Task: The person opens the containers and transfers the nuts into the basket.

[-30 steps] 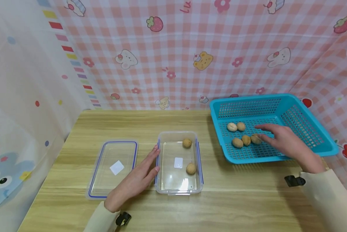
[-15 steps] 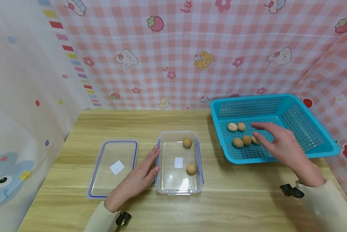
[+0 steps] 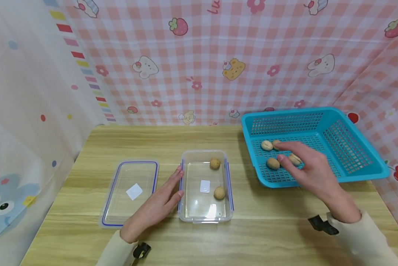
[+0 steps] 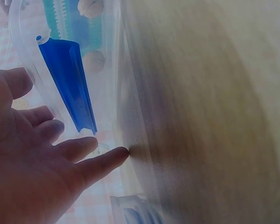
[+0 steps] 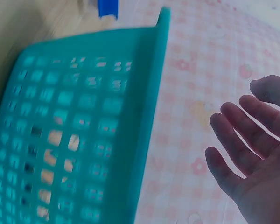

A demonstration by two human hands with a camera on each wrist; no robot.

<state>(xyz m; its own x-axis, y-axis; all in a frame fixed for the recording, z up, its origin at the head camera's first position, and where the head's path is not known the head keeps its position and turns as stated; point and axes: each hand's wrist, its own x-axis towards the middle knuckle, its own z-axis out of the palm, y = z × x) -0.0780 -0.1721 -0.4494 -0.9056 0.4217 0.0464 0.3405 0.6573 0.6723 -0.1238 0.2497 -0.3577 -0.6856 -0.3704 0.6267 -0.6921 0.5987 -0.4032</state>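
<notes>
My left hand (image 3: 157, 203) lies with fairly straight fingers along the left wall of a clear plastic box (image 3: 192, 218). Two walnuts (image 3: 215, 163) sit inside that box, on its right half. Over a blue-green basket (image 3: 358, 136) hovers my right hand (image 3: 312, 170), thumb and forefinger spread, just above several walnuts (image 3: 273, 163); one between the fingertips is mostly hidden by them. In the right wrist view the right hand's fingers (image 5: 245, 140) are loosely bent with nothing between them, beyond the basket's rim.
A clear lid (image 3: 129, 214) with a blue seal lies flat left of the box, partly behind the left forearm. The wooden tabletop (image 3: 252, 236) meets a pink checked cloth (image 3: 202, 48) at the back. The basket's raised side lies beneath the right wrist.
My right hand has moved left and a little toward me over the basket, from the right-hand walnut to the ones beside it. My left hand has stayed at the box.
</notes>
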